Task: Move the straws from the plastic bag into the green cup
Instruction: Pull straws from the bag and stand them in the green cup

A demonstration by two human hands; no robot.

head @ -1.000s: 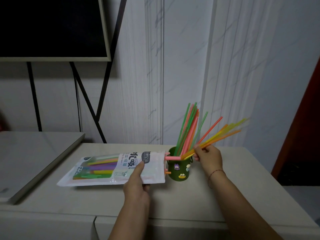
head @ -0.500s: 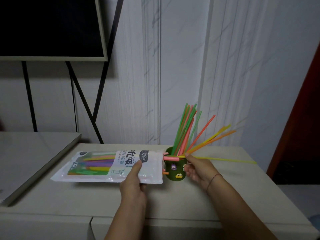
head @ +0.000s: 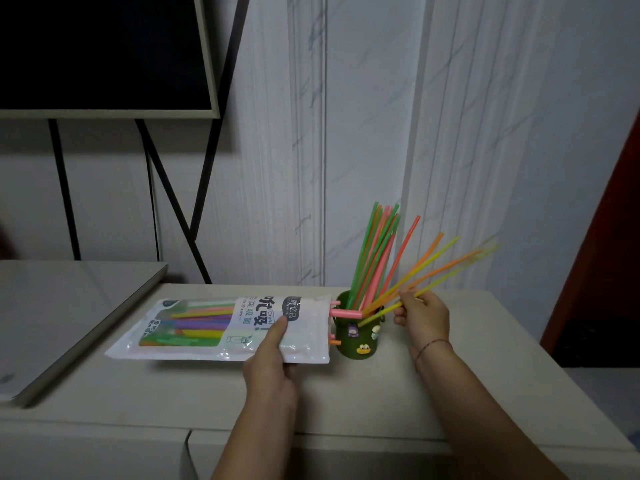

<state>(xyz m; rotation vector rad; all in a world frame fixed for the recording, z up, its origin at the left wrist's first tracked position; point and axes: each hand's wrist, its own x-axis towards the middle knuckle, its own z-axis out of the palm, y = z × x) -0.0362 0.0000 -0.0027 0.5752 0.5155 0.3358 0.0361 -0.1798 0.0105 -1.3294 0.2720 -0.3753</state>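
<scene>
The white counter (head: pixel 450 393) spreads under both hands, and a dark screen (head: pixel 104 46) on a black stand hangs well behind and to the left of the left hand's hold. The plastic bag (head: pixel 194 323) lies flat on the counter and stretches away to the left from that hold, with coloured straws showing through its clear window. The left hand (head: pixel 273 362) grasps the bag by its near edge close to the open mouth, thumb pressed on top and the other fingers tucked beneath. The right hand (head: pixel 422 315) pinches a yellow straw (head: pixel 433 288) between thumb and fingertips. Just left of that pinch stands the green cup (head: pixel 356 337), touching the bag's mouth, and the straw's lower end reaches the cup's rim while its upper end slants up and to the right beyond the fingers. A bunch of straws (head: pixel 375 251) stands in the cup, fanning above the pinch. A bent pink straw (head: pixel 346 312) juts from the bag's mouth over the cup.
</scene>
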